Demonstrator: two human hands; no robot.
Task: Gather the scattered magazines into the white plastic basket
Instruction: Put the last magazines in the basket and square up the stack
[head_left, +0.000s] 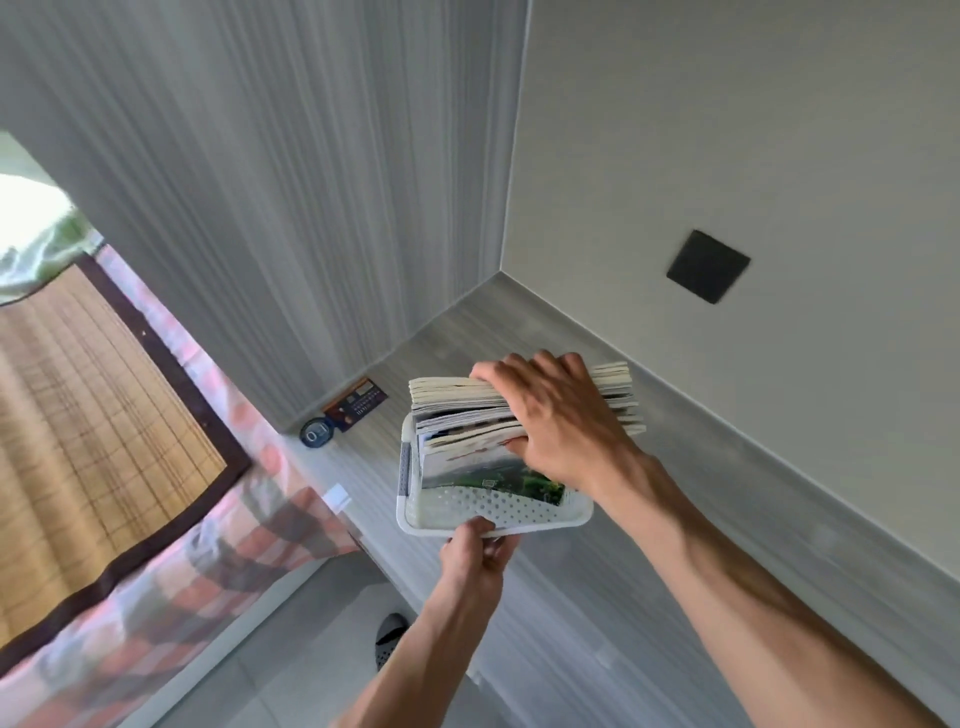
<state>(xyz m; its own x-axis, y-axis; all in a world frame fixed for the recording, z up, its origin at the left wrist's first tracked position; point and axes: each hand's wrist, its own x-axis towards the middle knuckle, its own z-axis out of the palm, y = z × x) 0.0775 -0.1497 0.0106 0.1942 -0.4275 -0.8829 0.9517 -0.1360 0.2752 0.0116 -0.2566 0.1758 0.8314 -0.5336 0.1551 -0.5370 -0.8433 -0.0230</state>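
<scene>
A white perforated plastic basket (498, 512) stands on the grey desk (649, 571) near its left edge. A thick stack of magazines (457, 410) stands on edge inside it, page edges up, a green landscape cover facing me. My right hand (556, 415) grips the stack from above, fingers over its far side and thumb on the near cover. My left hand (475, 551) pinches the basket's near rim.
A small round dark clock (317, 432) and a dark card (356, 405) lie at the desk's back left corner. A bed with a bamboo mat (78, 415) and checked sheet lies to the left. A black wall plate (707, 266) is on the right wall.
</scene>
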